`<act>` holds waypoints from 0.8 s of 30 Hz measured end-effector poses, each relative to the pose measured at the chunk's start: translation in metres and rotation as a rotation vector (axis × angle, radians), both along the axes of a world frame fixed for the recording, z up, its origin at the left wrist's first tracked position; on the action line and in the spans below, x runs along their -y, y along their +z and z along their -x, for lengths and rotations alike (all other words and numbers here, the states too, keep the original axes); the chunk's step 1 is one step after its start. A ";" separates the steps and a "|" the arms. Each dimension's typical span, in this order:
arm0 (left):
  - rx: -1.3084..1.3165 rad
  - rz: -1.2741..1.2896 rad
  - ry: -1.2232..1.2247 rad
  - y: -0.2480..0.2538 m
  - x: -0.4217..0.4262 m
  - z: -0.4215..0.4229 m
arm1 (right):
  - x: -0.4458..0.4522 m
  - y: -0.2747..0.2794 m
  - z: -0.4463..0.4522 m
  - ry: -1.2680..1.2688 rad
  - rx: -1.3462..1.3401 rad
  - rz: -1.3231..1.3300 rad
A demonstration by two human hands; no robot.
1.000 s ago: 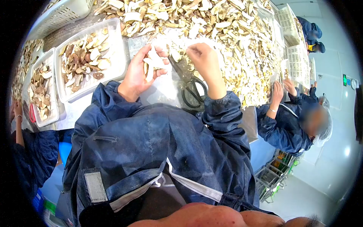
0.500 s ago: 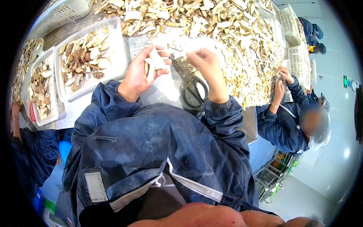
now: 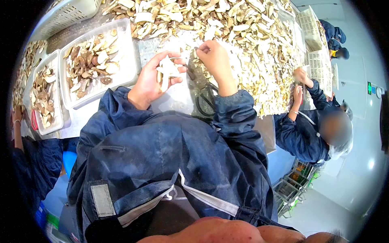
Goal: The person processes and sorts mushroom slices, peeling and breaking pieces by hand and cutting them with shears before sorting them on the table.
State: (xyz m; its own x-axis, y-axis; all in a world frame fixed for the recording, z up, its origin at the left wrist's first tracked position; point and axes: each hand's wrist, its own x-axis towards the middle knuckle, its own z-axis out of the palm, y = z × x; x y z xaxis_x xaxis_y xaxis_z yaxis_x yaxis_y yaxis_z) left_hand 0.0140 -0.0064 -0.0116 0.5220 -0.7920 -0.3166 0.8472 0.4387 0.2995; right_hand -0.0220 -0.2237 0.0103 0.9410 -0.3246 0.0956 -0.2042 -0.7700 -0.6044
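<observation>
Right now, the left hand [image 3: 149,83] is lying palm up, its fingers curling loosely around several thin, pale cream mushroom slices [image 3: 167,72], which are resting between the thumb and the other fingers. Just to the right, the right hand [image 3: 215,60] is hovering palm down over the grey worktop [image 3: 83,29] with its fingers bending inward; thumb and forefinger are sitting close together, and whether they are pinching anything I cannot tell. Scissors with black looped handles [image 3: 198,104] are lying nearer the body than the right fingers, the sleeve partly covering them. Beyond and to the right of those fingers, a broad heap of cream and tan mushroom slices [image 3: 267,52] is spreading out. Left of the left fingers, a translucent white rectangular plastic tray [image 3: 130,52] is holding brown and cream slices, and a narrower translucent plastic tray [image 3: 60,117] is standing beside it, farther from those fingers.
</observation>
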 end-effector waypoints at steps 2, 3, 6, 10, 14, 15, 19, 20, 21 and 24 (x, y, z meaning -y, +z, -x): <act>0.003 -0.026 0.005 0.003 0.000 0.001 | 0.002 0.005 0.002 -0.037 -0.104 -0.062; 0.004 -0.038 0.007 0.003 0.001 0.001 | 0.000 0.011 0.004 -0.056 -0.156 -0.092; 0.014 -0.035 0.010 -0.001 0.001 0.001 | -0.006 0.022 0.007 -0.087 -0.242 0.059; 0.026 -0.055 -0.001 -0.001 0.002 0.001 | -0.008 0.017 0.014 0.018 -0.197 0.175; 0.048 -0.061 -0.011 0.000 0.001 0.001 | -0.001 0.020 0.016 -0.049 -0.170 0.084; 0.056 -0.065 -0.008 0.001 0.000 0.001 | 0.002 0.023 0.015 -0.078 -0.165 0.063; 0.042 -0.022 -0.041 0.009 0.003 0.004 | -0.012 0.045 0.018 0.041 0.015 -0.743; 0.021 0.003 -0.054 0.007 0.003 0.003 | -0.013 0.044 0.015 0.051 -0.003 -0.669; 0.001 0.026 -0.065 0.006 0.003 0.003 | -0.013 0.043 0.009 0.062 -0.020 -0.596; 0.053 -0.054 -0.041 0.006 0.002 0.004 | -0.006 0.031 -0.016 0.004 0.046 0.031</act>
